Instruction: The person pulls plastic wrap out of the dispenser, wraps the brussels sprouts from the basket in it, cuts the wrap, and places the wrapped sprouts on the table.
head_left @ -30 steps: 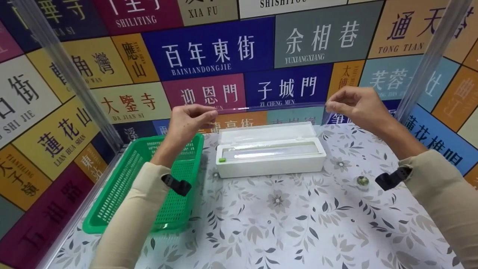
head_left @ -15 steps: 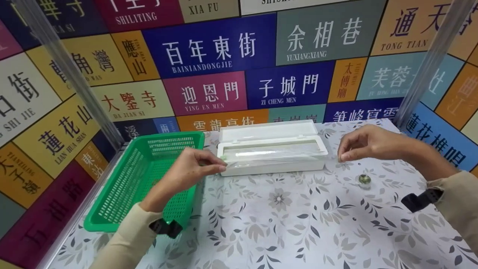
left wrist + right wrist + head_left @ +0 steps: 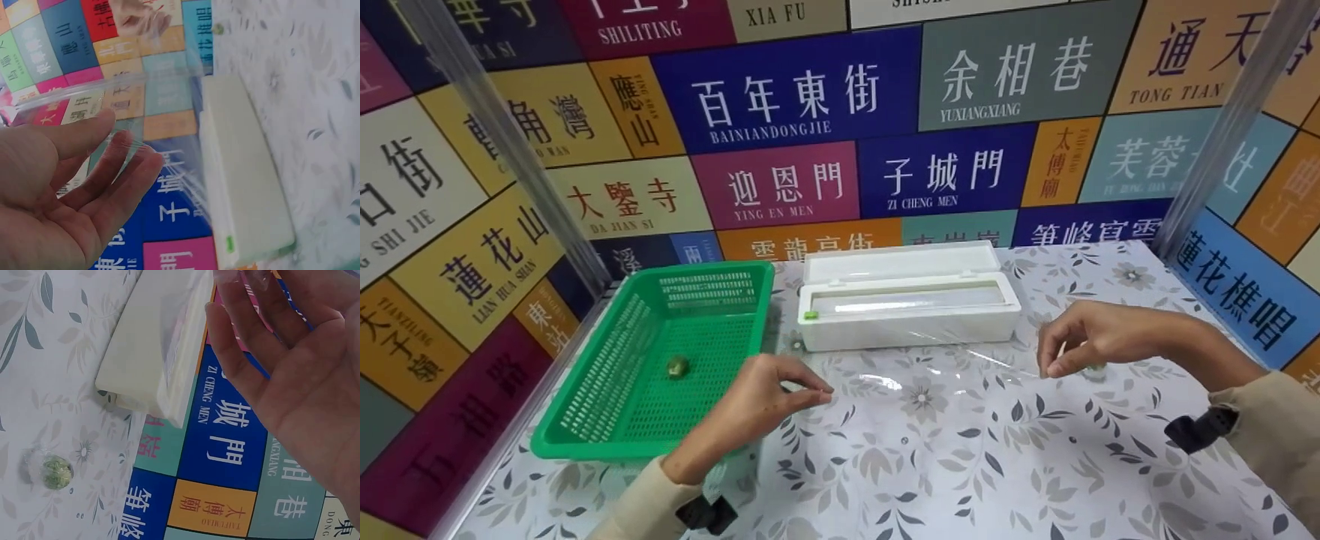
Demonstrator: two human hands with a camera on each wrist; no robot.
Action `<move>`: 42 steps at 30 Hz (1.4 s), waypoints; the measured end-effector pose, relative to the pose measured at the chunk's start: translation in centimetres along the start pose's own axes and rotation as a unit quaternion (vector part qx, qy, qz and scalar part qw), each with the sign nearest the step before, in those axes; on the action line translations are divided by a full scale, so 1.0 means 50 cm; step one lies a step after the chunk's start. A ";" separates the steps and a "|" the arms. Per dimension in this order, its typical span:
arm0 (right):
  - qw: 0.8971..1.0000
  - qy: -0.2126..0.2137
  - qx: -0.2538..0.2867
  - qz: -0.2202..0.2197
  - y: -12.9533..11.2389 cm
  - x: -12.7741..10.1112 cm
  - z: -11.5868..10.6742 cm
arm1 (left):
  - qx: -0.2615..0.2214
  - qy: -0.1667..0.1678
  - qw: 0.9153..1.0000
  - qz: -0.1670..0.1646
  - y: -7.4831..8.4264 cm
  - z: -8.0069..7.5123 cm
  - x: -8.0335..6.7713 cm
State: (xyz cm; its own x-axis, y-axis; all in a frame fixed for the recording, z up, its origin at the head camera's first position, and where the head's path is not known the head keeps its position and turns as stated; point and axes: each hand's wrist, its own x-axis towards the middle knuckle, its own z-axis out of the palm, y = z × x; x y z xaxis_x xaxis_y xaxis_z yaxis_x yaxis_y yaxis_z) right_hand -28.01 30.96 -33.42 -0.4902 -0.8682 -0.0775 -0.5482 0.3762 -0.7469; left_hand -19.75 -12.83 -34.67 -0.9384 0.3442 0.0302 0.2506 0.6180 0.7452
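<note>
A: Start big. What could go wrong on that flowered tablecloth (image 3: 960, 487)?

B: The green basket (image 3: 600, 450) stands close by the left arm; a wide swing of that elbow might nudge it. Inside, well apart from the walls, lies one small greenish ball (image 3: 677, 367).

A: And the white box (image 3: 840, 340)?

B: Its lid (image 3: 900, 261) is tipped back, and clear material shows in its long slot. Neither hand steadies it, so a hard tug could drag it forward.

A: Where is the clear film (image 3: 880, 382)?

B: Between the two hands, above the cloth, seemingly reaching back to the box. If the hands drew together or pulled unevenly, it would probably fold, cling to itself or tear.

A: How are the fingers set?

B: The left hand (image 3: 769, 391) pinches the film between thumb and fingertips; the right hand (image 3: 1099, 341) has its thumb and finger together on the other corner.

A: Anything smaller?

B: A film-wrapped green bundle (image 3: 57, 473) on the cloth, mostly behind the right hand from above, easily knocked. Smallest, the green clip (image 3: 810, 316) at the box's left end.
</note>
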 end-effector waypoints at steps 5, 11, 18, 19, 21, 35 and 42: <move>0.999 0.003 -0.002 0.036 0.004 -0.003 0.002 | -0.003 0.007 1.000 0.029 -0.013 0.038 0.001; 0.999 -0.005 0.003 0.052 0.008 -0.002 0.009 | -0.065 0.055 0.994 0.064 -0.012 0.072 0.011; 0.998 -0.006 0.007 0.054 0.012 -0.002 0.015 | -0.151 0.091 0.980 0.097 -0.006 0.098 0.029; 0.998 -0.007 0.007 0.054 0.013 -0.002 0.016 | -0.152 0.090 0.979 0.098 -0.008 0.102 0.030; 0.999 -0.009 0.005 0.049 0.014 -0.001 0.018 | -0.149 0.079 0.981 0.098 -0.014 0.110 0.031; 0.998 -0.030 0.017 0.045 0.025 0.016 0.037 | 0.003 -0.018 0.999 0.046 -0.097 0.099 -0.006; 0.995 -0.044 0.007 0.088 0.041 0.039 0.076 | 0.052 -0.024 0.995 0.080 -0.115 0.090 -0.018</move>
State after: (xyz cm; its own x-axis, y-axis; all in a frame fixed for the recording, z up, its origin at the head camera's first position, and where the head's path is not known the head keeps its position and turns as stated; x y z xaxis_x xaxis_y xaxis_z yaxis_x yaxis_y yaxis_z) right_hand -27.52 28.81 -37.62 -0.5160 -0.8148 -0.2644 -0.4501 0.5205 -0.7256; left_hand -19.30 -13.51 -41.99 -0.8726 0.4759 0.1097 0.4218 0.6211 0.6605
